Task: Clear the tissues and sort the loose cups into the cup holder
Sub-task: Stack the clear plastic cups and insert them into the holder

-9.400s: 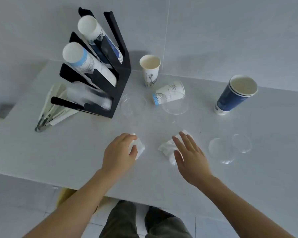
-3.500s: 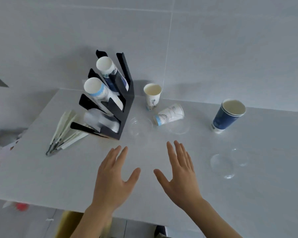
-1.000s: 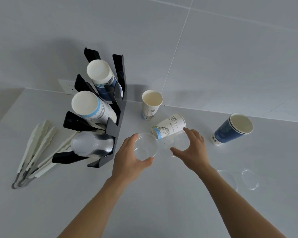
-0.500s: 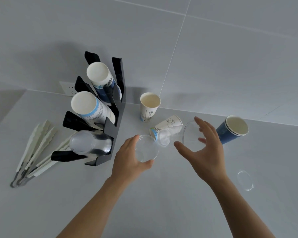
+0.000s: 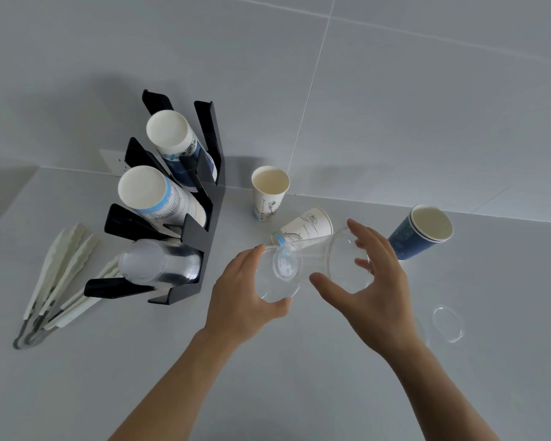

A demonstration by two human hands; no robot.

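My left hand (image 5: 239, 300) grips a clear plastic cup (image 5: 279, 283), its mouth toward me. My right hand (image 5: 372, 288) holds a second clear plastic cup (image 5: 341, 261) on its side, its base pushed into the mouth of the left cup. The black cup holder (image 5: 204, 224) stands at the left with two stacks of paper cups and a stack of clear cups (image 5: 159, 265) in its lowest slot. A white paper cup (image 5: 269, 194) stands upright, another white paper cup (image 5: 303, 229) lies on its side behind my hands. No tissues are in sight.
Stacked blue paper cups (image 5: 419, 232) stand at the right near the wall. One clear cup (image 5: 447, 323) sits on the table by my right wrist. White tongs (image 5: 58, 281) lie left of the holder. A tiled wall closes the back.
Tissues that lay under my hands 9.4 s ago are gone. Both hands each took a clear cup; the right one lifted its cup, turned it sideways and brought its base into the left cup.
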